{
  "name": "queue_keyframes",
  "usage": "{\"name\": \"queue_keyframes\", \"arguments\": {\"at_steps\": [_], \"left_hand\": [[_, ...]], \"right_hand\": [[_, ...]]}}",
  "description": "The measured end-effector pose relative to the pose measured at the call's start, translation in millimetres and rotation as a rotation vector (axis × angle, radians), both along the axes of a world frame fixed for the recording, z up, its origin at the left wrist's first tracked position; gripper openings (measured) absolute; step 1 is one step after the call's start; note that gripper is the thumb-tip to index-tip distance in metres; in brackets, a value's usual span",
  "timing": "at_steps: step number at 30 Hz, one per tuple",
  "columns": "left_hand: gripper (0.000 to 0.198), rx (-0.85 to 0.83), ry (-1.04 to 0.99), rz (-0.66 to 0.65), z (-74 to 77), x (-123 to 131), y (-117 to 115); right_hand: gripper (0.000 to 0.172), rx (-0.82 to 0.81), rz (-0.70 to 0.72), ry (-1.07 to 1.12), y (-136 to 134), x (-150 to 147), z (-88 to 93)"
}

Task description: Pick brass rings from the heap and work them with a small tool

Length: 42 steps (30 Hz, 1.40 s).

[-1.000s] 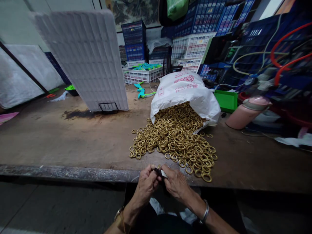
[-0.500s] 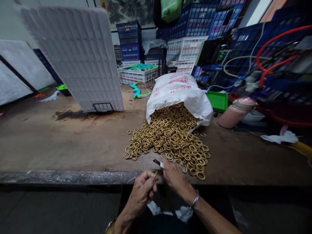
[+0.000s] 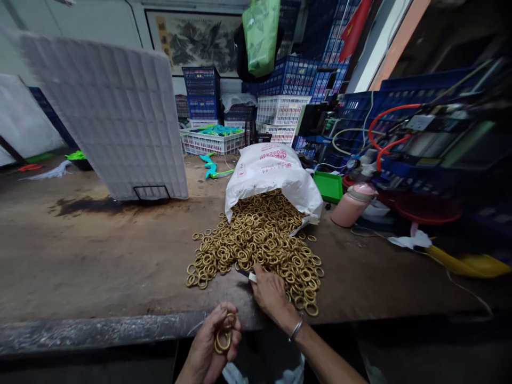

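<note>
A heap of brass-coloured rings [image 3: 256, 242] spills from the open mouth of a white woven sack [image 3: 276, 168] onto the table. At the table's front edge, my left hand [image 3: 214, 341] is closed around a few of the rings [image 3: 223, 338], which show between thumb and fingers. My right hand [image 3: 272, 293] touches the near edge of the heap. A small knife [image 3: 252, 277] with a dark blade and a pale handle is held in it, pointing left. Whether its fingertips also grip a ring is hidden.
Left on the wooden table [image 3: 132, 250] stands a tall pale ribbed panel [image 3: 108, 117]. Behind the sack is a white crate [image 3: 214, 141] with teal and green pieces. To the right are a green tray [image 3: 328, 185], a pink bottle [image 3: 352, 205] and red hoses [image 3: 384, 128].
The view has tilted up and shifted right. My left hand has turned, now showing several rings in its grasp. My right hand with the knife stays by the heap's near edge.
</note>
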<state>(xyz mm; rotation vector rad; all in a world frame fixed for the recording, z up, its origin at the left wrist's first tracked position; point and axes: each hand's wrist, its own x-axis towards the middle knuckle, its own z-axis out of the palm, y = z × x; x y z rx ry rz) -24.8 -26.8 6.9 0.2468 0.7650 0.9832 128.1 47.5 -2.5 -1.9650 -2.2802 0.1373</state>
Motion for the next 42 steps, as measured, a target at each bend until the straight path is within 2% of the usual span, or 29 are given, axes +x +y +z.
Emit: {"name": "queue_keyframes", "arguments": {"at_steps": [3, 6, 12, 17, 20, 26, 30, 33, 37, 39, 42], "left_hand": [[0.022, -0.033, -0.101, -0.009, -7.6, -1, 3], [0.028, -0.043, -0.105, 0.025, -10.3, -1, 5], [0.026, 0.064, 0.158, 0.08, 0.0, 6, 14], [0.036, 0.198, 0.405, 0.087, 0.5, 16, 27], [0.039, 0.214, 0.496, 0.052, -0.7, 20, 33], [0.029, 0.282, 0.572, 0.013, 1.3, 21, 35], [0.025, 0.472, 0.665, 0.065, 5.4, 21, 32], [0.027, 0.415, 0.613, 0.015, 6.9, 21, 30], [0.03, 0.269, 0.388, -0.104, 7.2, 18, 29], [0.03, 0.267, 0.329, -0.085, 7.7, 17, 29], [0.03, 0.259, 0.338, -0.026, 8.7, 17, 29]], "right_hand": [[0.018, -0.038, 0.003, 0.014, 3, 1, 2.9], [0.016, -0.068, -0.009, 0.048, 4, 2, 7.4], [0.016, -0.052, 0.023, 0.213, 1, 9, 7.4], [0.014, -0.031, 0.088, 0.56, -3, 10, 7.3], [0.014, -0.031, 0.141, 0.708, -8, 4, 10.5], [0.017, -0.162, 0.147, 0.889, -13, -3, 12.5], [0.022, -0.277, 0.111, 0.953, -12, -4, 14.7], [0.019, -0.269, 0.09, 0.963, -12, -5, 19.7], [0.018, -0.305, 0.088, 0.979, -11, -5, 22.6], [0.021, -0.294, 0.078, 0.945, -10, -3, 18.9], [0.019, -0.164, 0.114, 0.764, -13, 1, 10.1]]}}
